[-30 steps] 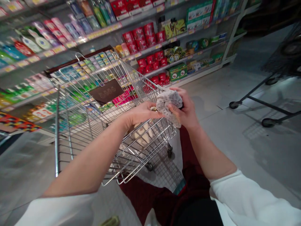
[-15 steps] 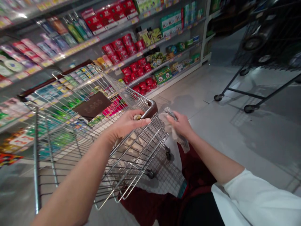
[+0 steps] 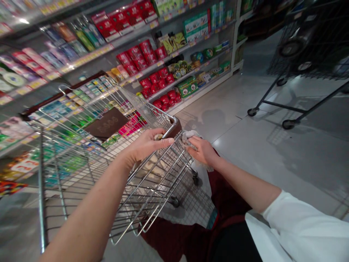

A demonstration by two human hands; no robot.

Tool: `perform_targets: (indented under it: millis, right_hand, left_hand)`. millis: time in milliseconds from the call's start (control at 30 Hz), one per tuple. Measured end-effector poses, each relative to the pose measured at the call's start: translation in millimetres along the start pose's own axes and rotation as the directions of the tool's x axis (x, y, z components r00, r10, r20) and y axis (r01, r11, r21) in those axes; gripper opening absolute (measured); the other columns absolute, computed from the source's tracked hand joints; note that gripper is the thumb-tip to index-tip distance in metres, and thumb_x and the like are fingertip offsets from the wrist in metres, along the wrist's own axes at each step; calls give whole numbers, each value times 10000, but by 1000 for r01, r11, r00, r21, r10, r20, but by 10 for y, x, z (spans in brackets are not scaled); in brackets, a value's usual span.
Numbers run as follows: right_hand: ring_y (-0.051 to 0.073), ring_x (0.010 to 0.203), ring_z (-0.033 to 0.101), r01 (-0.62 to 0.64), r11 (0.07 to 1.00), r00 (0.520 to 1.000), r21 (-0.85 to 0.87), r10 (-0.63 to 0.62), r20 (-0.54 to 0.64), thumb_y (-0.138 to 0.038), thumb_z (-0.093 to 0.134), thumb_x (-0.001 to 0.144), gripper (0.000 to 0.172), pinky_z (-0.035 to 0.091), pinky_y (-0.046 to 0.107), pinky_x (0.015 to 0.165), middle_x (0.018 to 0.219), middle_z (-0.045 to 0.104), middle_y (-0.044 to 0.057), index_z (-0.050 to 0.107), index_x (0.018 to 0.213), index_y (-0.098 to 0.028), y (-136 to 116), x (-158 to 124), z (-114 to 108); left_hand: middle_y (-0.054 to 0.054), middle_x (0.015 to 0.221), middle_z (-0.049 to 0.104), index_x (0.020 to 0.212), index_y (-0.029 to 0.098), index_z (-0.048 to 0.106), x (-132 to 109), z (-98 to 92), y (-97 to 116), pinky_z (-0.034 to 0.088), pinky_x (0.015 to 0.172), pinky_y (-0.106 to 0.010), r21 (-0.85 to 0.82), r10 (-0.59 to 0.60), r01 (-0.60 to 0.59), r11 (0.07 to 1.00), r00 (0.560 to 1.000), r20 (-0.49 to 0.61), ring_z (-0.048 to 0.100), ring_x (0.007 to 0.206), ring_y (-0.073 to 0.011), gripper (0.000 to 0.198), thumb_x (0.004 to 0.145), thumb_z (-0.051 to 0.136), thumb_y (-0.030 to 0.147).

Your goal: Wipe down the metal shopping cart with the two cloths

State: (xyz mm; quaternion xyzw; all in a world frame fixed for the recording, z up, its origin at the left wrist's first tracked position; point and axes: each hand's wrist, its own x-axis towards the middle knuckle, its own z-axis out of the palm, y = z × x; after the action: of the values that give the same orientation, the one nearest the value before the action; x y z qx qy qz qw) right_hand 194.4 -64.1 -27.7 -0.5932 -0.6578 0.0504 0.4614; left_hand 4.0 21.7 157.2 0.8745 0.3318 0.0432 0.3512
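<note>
Scanning from the left: store shelves [image 3: 81,58] packed with boxed goods, blurred at the edge, with stacked red tins [image 3: 152,54] further along. In front of them stands a wire shopping cart [image 3: 68,171], tilted in the frame, with a brown placard [image 3: 106,123] hung inside its front wall. Contents of the basket: pale shapes low down behind the wires, too indistinct to name.

Left hand [image 3: 147,143]: reaches in from lower left, bare forearm, fingers curled together over the handle [image 3: 176,127] near its brown end piece. A small pale round thing shows by the thumb; cannot tell what it is.

Cloth [image 3: 188,136]: pale, speckled, bunched. It sits at the right end of the handle, touching it, just beside the left hand's fingertips.

Right hand [image 3: 200,150]: fingers closed down on the cloth, pressing it against the handle end; a fold of the cloth hangs out below the palm. White sleeve [image 3: 300,225] pushed up the forearm.

Progress, as a judgement: the wiping is in contact at the right end only. The stretch of handle under the left hand is covered by that hand, so its state cannot be read; cart wires show no cloth contact.

Further right: grey tiled floor [image 3: 259,145], then a dark wheeled trolley frame [image 3: 289,109], well apart from both hands.
</note>
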Motion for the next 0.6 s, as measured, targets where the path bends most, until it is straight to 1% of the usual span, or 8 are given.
perform_targets:
  millis: [67, 133, 200, 267, 367, 467, 533, 600]
  right_hand:
    - [151, 762, 532, -75, 993, 996, 94, 78, -30, -318, 537, 891, 153, 380, 257, 685, 817, 600, 15, 593, 823, -193, 16, 72, -40]
    - [144, 730, 526, -158, 963, 978, 219, 183, -102, -341, 557, 872, 163, 390, 257, 686, 770, 601, -2, 606, 832, -191, -22, 167, -69]
    - [147, 757, 544, -168, 928, 960, 334, 231, -160, -360, 555, 873, 178, 411, 260, 709, 804, 624, -5, 619, 884, -195, -89, 268, -70]
    - [151, 799, 567, -131, 907, 959, 399, 218, -180, -362, 541, 886, 189, 428, 263, 731, 872, 648, -1, 616, 963, -207, -139, 345, -27]
    - [167, 805, 593, -121, 933, 967, 339, 188, -172, -364, 529, 901, 206, 443, 269, 723, 878, 659, 14, 599, 1032, -221, -103, 343, 110]
    - [190, 797, 608, -88, 978, 977, 189, 122, -174, -327, 505, 909, 170, 453, 284, 717, 851, 664, 44, 594, 983, -202, 35, 204, 229]
    - [191, 815, 609, -26, 992, 980, 121, 50, -195, -279, 491, 906, 135, 460, 288, 733, 879, 676, 56, 592, 940, -196, 94, 112, 234]
    - [184, 827, 604, 33, 997, 973, 69, -16, -230, -235, 499, 890, 107, 465, 283, 744, 901, 682, 56, 598, 911, -198, 72, 72, 179]
  left_hand:
    - [-30, 893, 704, 1007, 172, 711, -7, -1, 11, 474, 714, -308, -1, -7, 7, 1000, 1000, -2, 625, 810, -209, 539, 761, 649, 647]
    - [-28, 880, 699, 1004, 170, 709, -7, 0, 15, 466, 707, -308, -6, -24, 24, 1000, 1000, 3, 619, 795, -205, 552, 754, 649, 658]
    - [-26, 870, 691, 1002, 165, 706, 0, 3, 10, 456, 708, -305, -14, -34, 34, 999, 999, 4, 612, 790, -199, 559, 749, 653, 662]
    - [-20, 848, 676, 990, 162, 703, 9, 5, -2, 443, 700, -296, -23, -28, 28, 999, 1000, 0, 598, 777, -187, 555, 747, 658, 659]
    - [-11, 828, 658, 969, 161, 701, 20, 7, -20, 431, 694, -284, -24, -3, 3, 1000, 1000, -5, 580, 765, -173, 541, 746, 665, 653]
    - [-8, 831, 656, 965, 162, 701, 21, 6, -30, 429, 691, -278, -23, 18, -18, 1000, 1000, 0, 578, 769, -172, 528, 750, 668, 644]
    - [-9, 814, 650, 967, 162, 699, 19, 6, -38, 427, 669, -274, -32, 16, -16, 999, 1000, 6, 575, 755, -174, 527, 752, 668, 642]
    - [-10, 803, 644, 969, 162, 696, 18, 8, -48, 428, 657, -272, -45, 14, -13, 999, 1000, 7, 573, 748, -175, 523, 756, 668, 640]
